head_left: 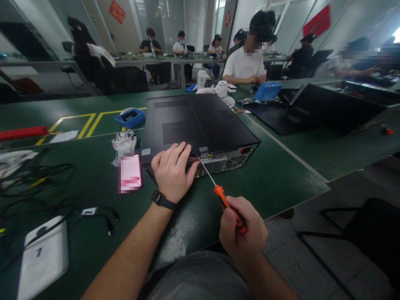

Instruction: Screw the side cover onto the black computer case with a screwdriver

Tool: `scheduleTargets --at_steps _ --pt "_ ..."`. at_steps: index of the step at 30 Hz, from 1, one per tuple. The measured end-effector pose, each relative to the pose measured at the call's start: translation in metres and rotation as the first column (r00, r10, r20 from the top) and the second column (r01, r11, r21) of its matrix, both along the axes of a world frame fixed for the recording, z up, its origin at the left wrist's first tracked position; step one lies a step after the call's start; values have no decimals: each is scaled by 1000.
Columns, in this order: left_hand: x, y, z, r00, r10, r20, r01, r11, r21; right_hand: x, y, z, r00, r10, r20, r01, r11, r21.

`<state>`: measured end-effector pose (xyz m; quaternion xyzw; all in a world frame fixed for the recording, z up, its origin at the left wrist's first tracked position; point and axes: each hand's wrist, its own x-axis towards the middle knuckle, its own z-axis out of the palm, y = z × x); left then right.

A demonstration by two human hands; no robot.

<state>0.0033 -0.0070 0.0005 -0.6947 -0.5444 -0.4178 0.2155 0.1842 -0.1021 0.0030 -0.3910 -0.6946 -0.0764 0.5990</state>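
A black computer case (200, 121) lies flat on the green table, its back panel with a round fan grille (235, 161) facing me. My left hand (175, 171), wearing a dark watch, rests on the case's near edge, fingers stretched over the top and the thumb at the back panel. In my right hand (245, 231) is a screwdriver (219, 191) with an orange and black handle, the fingers wrapped round it. Its thin shaft points up and left, and the tip meets the case's rear edge near my left thumb. The exact spot under the tip is too small to make out.
Left of the case are a blue tray (129, 121), white gloves (125, 142), a pink-edged phone (130, 173), tangled black cables (46, 183) and a white box (45, 258). An opened black case (337, 108) lies to the right. A person (246, 62) works opposite; a chair (371, 237) stands at right.
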Motion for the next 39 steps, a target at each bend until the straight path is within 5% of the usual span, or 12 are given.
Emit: scheduleTargets --at_steps 10,16,22,32,39 --pt "-1 0 -1 1000 -14 19 14 1000 -10 -1 3 -3 997 75 -30 -75 997 4" --pt "0 0 0 1000 -19 19 19 1000 -12 -1 0 -5 999 -15 -43 15 1000 -6" --pt "0 -1 1 1000 -13 14 13 1000 -8 0 1 -1 994 106 -23 -106 994 -14" --pt "0 -1 2 1000 -5 -4 5 1000 7 0 -2 -4 1000 -15 -1 15 999 -30" --pt "0 -1 1 1000 -10 4 10 1000 -19 0 2 1 996 85 -8 -85 996 -29"
